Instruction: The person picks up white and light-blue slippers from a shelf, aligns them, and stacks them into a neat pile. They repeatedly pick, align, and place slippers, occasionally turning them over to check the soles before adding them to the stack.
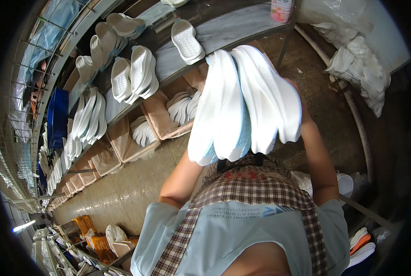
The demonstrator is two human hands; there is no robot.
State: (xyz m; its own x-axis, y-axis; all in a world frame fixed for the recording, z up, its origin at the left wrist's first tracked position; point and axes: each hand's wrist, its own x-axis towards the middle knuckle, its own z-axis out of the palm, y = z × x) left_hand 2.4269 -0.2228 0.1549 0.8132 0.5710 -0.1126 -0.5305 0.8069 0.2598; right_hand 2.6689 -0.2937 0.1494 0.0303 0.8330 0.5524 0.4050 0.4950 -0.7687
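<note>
I hold up a row of several white shoe soles (224, 106), pressed side by side on edge, with pale blue showing along their undersides and rims. My right hand (303, 103) grips the right end of the row, its fingers mostly behind the outer sole. At the other end, my left forearm (181, 180) runs up behind the soles, which hide my left hand. Just beyond the row, a single white sole (187, 42) lies on the edge of a grey worktable (164, 60).
Stacked soles (138, 71) stand farther left on the worktable. Below it, lined bins (161, 112) hold more soles. A pink-and-white container (281, 10) sits at the table's far right. Plastic bags (359, 64) hang by a pipe (359, 119) on the right. Orange crates (99, 246) lie lower left.
</note>
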